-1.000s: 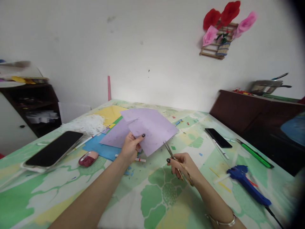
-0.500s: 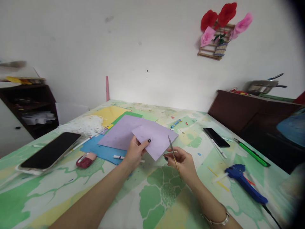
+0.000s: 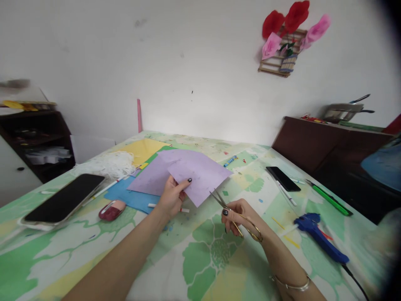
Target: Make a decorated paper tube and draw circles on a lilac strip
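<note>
A sheet of purple paper point(image 3: 203, 175) is pinched by its near left side in my left hand point(image 3: 172, 194), thumb on top. More purple paper point(image 3: 150, 177) lies behind and left of it, over blue paper point(image 3: 128, 194). My right hand point(image 3: 239, 217) grips gold-handled scissors point(image 3: 224, 204), their blades parted and pointing up-left at the sheet's right edge. The tips are at or very near that edge; I cannot tell whether they touch. A white marker point(image 3: 184, 210) lies partly hidden under my left hand.
At left lie a large phone point(image 3: 65, 198), a pink and maroon case point(image 3: 112, 210) and white shredded strands point(image 3: 109, 165). To the right are a black phone point(image 3: 283, 178), a green cutter point(image 3: 332, 200) and a blue glue gun point(image 3: 322, 238) with its cord. Yellow paper point(image 3: 142, 150) lies behind.
My right hand has turned the scissors so the gold handles show and the blades have parted, tips moved left and down. My left hand and the held paper have shifted slightly left.
</note>
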Demonstrator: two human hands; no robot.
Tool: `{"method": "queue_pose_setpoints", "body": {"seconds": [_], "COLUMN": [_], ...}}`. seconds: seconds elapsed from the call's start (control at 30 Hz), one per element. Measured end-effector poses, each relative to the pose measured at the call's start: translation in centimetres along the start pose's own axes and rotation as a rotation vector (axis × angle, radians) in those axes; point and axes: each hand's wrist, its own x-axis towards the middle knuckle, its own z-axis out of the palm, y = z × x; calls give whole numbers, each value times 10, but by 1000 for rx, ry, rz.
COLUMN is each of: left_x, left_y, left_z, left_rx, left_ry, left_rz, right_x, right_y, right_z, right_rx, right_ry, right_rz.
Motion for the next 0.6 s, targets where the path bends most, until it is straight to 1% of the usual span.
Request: {"method": "queue_pose_setpoints", "body": {"seconds": [0.2, 0.37, 0.6], "left_x": [-1, 1, 4], "left_y": [5, 4, 2], "left_z": [1, -1, -4], "left_rx": [6, 1, 4], "left_ry": [-17, -30, -30], "left_rz": [2, 35, 43], "right_x": [0, -1, -3], "right_y": [2, 2, 0], "right_z": [-2, -5, -5], "right_rx": [-18, -26, -35], "right_ry": [4, 18, 27], "right_rz": [28, 50, 54]}}
